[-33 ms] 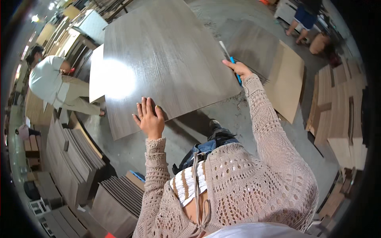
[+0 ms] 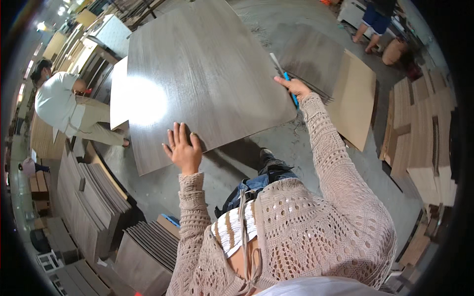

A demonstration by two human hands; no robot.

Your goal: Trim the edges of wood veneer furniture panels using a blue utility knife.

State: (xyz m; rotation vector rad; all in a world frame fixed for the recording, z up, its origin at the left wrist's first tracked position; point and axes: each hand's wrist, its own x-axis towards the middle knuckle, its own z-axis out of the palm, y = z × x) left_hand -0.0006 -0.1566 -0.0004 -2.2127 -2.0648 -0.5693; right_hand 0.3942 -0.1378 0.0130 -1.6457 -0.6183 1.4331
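A large grey wood-grain panel (image 2: 207, 74) lies in front of me. My left hand (image 2: 185, 150) rests palm down near its front edge, fingers stretched out and holding nothing. At the panel's right edge, my right hand (image 2: 297, 89) is closed around a blue-handled tool (image 2: 295, 97) with a long, flat, pale blade (image 2: 275, 61). The blade runs along that edge; whether it touches is too small to tell.
A co-worker (image 2: 61, 98) bends over at the left. Stacked grey boards (image 2: 91, 192) and more upright boards (image 2: 148, 251) stand lower left. A tan board (image 2: 358, 98) lies right of the panel, with board stacks (image 2: 424, 133) beyond. Another person's legs (image 2: 371, 32) show upper right.
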